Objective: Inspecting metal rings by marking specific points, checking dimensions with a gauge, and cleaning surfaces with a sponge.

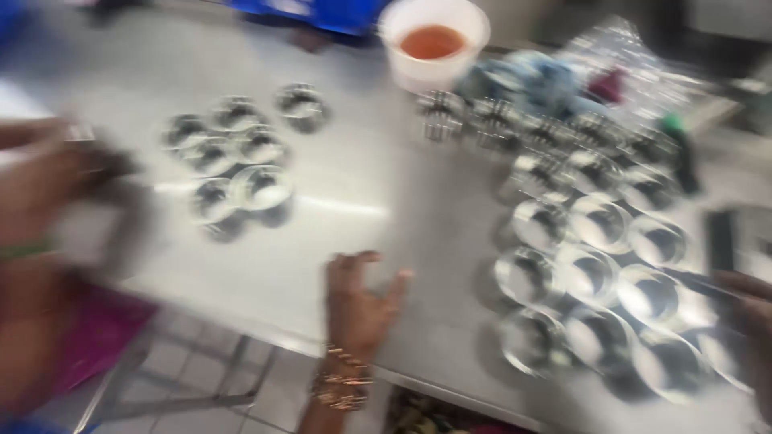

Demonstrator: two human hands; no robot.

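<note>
The left hand (358, 309), grip released and fingers spread, lies on the near edge of the smooth steel counter (362, 201). The right hand (752, 309) is blurred, and I cannot tell its grip. Between them, shiny round metal rings (595, 273) stand empty. Farther off, a white tub (434, 40) holds orange liquid.

gold bangles (342, 386) stacked at one bare wrist, a green band (24, 251) at the other

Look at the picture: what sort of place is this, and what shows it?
Probably a commercial kitchen or food workshop: a steel worktable, many round metal ring moulds in groups, and a white tub of orange liquid.
</note>
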